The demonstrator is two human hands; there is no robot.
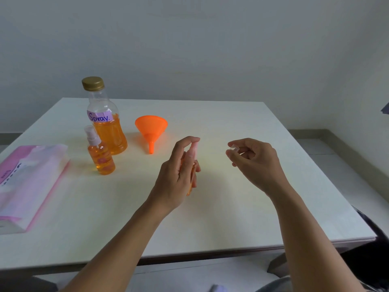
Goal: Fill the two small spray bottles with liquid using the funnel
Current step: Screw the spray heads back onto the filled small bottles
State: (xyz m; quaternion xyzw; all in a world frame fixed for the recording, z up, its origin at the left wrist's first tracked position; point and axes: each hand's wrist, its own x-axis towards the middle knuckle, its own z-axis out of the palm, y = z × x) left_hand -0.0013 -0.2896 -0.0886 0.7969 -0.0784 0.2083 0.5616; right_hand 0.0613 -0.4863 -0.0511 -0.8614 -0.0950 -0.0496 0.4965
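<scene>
My left hand [179, 173] grips a small spray bottle [192, 165] of orange liquid above the table's middle, a fingertip resting on its pump head; most of the bottle is hidden by the fingers. My right hand [252, 163] pinches a small clear cap [234, 147] a short way to the right of that bottle. A second small spray bottle [101, 157], filled with orange liquid and wearing its clear cap, stands at the left. Behind it is a large bottle [106, 123] labelled "Spray", gold lid on, about half full. An orange funnel [151, 129] lies on the table, spout toward me.
A pink and white tissue pack [27, 182] lies at the table's left edge. The white table [231, 218] stands against a plain wall, with its front edge near my body and floor visible to the right.
</scene>
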